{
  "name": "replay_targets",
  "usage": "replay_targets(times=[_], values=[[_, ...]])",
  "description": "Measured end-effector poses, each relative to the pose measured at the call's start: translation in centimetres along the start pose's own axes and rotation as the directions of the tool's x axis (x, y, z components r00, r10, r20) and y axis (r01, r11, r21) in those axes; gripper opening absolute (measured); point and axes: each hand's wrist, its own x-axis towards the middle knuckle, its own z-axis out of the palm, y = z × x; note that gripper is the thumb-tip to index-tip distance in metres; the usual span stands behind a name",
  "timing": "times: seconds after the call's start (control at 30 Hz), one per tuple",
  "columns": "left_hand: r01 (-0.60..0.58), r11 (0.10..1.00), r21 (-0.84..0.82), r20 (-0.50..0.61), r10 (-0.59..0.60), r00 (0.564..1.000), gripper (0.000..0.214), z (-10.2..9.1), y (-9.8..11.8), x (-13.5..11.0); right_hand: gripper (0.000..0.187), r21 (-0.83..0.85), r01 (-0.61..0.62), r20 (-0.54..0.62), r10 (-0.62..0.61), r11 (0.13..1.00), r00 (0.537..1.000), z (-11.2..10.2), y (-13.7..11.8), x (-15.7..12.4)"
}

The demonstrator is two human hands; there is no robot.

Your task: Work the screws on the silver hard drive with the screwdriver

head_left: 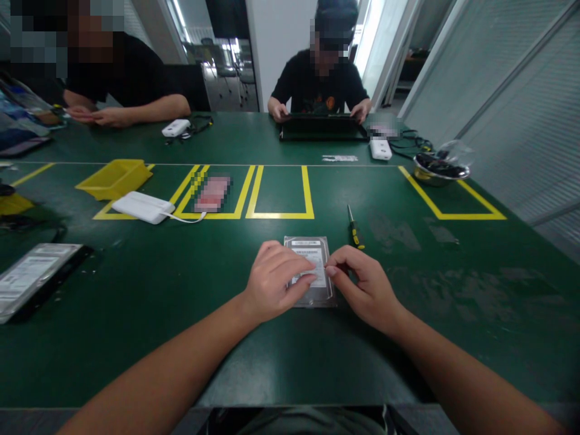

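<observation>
A silver hard drive (312, 249) with a white label lies flat on the green table in front of me. My left hand (276, 279) rests on its left half, fingers curled and pressing on the label. My right hand (365, 285) sits at the drive's right edge with fingers bent, thumb and forefinger pinched against the edge. Whether the pinch holds anything small I cannot make out. A small screwdriver (354, 228) with a yellow and black handle lies just beyond my right hand.
A second hard drive (31, 275) lies at the left edge. A yellow bin (114, 177) and a white box (144, 207) with a cable sit at the left. A metal bowl (438, 167) stands far right. Two people work across the table, one at a black laptop (322, 128).
</observation>
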Motion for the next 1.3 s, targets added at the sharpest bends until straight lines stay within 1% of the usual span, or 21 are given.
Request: replay_targets(times=[0.13,0.27,0.5,0.77,0.93,1.07,1.17,1.3], values=[[-0.055,0.998,0.034,0.01,0.055,0.998,0.016,-0.2,0.7,0.0,0.011,0.084,-0.01,0.028,0.008,0.996,1.0,0.5,0.0,-0.3],[-0.076,0.994,0.079,0.014,0.075,0.997,0.017,-0.5,1.1,-0.1,0.011,0.125,0.007,0.033,-0.011,0.992,0.999,0.7,-0.1,-0.5],[-0.069,0.993,0.1,-0.002,0.07,0.998,0.011,-0.7,1.6,-0.2,0.013,0.151,0.031,0.057,-0.04,0.988,0.998,0.9,-0.6,-0.8],[-0.1,0.981,0.164,-0.001,0.101,0.995,0.013,-0.7,1.8,-0.4,0.015,0.159,-0.005,0.052,-0.003,0.987,0.999,1.2,-0.7,-0.9],[-0.058,0.989,0.138,0.034,0.053,0.998,0.005,-0.3,1.4,-0.6,0.016,0.108,-0.027,0.064,0.02,0.994,0.998,1.1,-0.7,-1.0],[-0.028,0.993,0.113,0.044,0.023,0.999,0.003,-0.1,1.3,-0.7,0.015,0.093,-0.042,0.063,0.036,0.995,0.997,1.1,-0.8,-1.0],[-0.043,0.992,0.116,0.047,0.038,0.998,0.006,-0.3,1.3,-0.7,0.015,0.107,-0.059,0.066,0.052,0.992,0.996,1.2,-0.9,-1.0],[-0.111,0.981,0.161,0.049,0.104,0.993,0.017,-0.5,1.2,-0.6,0.016,0.152,-0.066,0.066,0.057,0.986,0.996,1.3,-0.8,-1.0]])
